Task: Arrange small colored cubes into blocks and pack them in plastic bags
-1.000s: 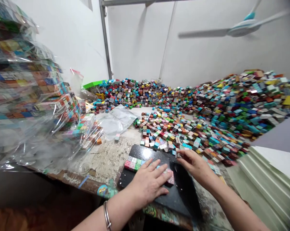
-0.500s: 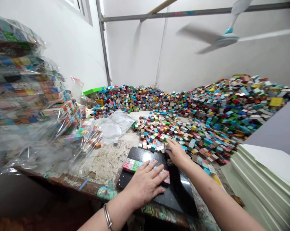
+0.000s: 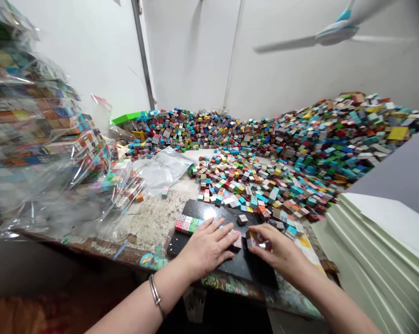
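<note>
On the worn table point(image 3: 150, 222), a black slab point(image 3: 228, 214) lies at the near edge. The left hand point(image 3: 208, 243), flat and spread, covers a cube row point(image 3: 186, 224) from the slab's left edge; the right hand point(image 3: 272, 243) pinches a dark block point(image 3: 251, 238) near its right edge. A loose cube point(image 3: 242, 219) sits toward the far-right corner.

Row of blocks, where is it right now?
In the head view, the row lies on the black board below centre, partly under the left hand.
</note>
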Motion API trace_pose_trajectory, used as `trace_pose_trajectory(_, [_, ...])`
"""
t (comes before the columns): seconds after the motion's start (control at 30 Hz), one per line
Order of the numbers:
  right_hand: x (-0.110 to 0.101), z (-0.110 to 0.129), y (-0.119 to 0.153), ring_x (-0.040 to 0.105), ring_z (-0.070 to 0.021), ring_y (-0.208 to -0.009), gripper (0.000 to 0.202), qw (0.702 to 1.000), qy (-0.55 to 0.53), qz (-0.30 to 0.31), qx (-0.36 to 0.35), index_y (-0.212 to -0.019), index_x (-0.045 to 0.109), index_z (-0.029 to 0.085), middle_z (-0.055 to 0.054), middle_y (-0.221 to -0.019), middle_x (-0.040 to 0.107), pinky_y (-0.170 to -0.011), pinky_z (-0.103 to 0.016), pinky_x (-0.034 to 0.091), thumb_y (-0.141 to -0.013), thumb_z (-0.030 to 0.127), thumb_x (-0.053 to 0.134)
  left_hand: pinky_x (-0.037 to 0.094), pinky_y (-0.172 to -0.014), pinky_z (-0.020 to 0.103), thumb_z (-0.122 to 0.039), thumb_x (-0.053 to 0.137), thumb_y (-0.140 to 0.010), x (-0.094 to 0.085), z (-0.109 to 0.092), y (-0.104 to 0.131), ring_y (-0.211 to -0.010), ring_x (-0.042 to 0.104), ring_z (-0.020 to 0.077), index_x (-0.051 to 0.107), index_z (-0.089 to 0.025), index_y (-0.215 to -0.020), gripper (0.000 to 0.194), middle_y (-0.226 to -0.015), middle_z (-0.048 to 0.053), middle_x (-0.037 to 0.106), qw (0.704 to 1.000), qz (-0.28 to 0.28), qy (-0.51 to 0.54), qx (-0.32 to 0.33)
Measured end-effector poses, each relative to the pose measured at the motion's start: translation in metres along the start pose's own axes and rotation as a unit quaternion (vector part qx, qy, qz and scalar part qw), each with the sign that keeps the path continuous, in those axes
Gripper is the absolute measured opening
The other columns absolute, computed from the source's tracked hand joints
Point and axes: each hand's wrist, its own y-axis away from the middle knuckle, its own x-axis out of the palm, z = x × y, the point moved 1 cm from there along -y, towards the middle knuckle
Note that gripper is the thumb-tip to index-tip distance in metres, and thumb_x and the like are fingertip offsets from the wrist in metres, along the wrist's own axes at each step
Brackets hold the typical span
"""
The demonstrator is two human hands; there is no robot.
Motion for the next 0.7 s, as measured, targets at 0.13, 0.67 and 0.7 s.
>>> trace_pose_trajectory(0.13, [0.02,0.003,0.011,0.059,-0.0217,-0.09,0.037,1.0,0.004,-0.024,0.008,-0.102,0.061,0.013,-0.012,-0.099,0.062,-0.081,-0.035,0.048,-0.067,0.02,0.057,0.027,-0.104,0.04,-0.045,0.038,-0.088,-0.002,-0.001,-0.001,-0.126,0.035,0.0197,0.038,-0.028,-0.129,0.044,-0.134,0.0,0.045,1.0,0.0,-0.007,0.008])
trace_pose_trajectory(0.67, [0.044,0.002,0.018,0.056,-0.0224,-0.097,0.036,0.996,-0.019,-0.082,-0.031,-0.11,0.055,0.01,-0.015,-0.104,0.058,-0.085,-0.037,0.048,-0.076,0.02,0.047,0.029,-0.103,0.045,-0.048,0.034,-0.088,-0.001,-0.002,0.0,-0.123,0.038,0.0219,0.027,-0.039,-0.133,0.046,-0.135,0.0,0.042,1.0,0.021,-0.004,0.003])
trace_pose_trajectory(0.7, [0.045,0.002,0.018,0.056,-0.0223,-0.097,0.037,0.996,-0.02,-0.083,-0.027,-0.11,0.055,0.01,-0.015,-0.105,0.058,-0.085,-0.037,0.048,-0.075,0.019,0.047,0.029,-0.102,0.045,-0.048,0.034,-0.088,0.0,-0.002,-0.001,-0.123,0.038,0.0222,0.027,-0.04,-0.133,0.046,-0.135,0.0,0.042,1.0,0.022,-0.005,0.004])
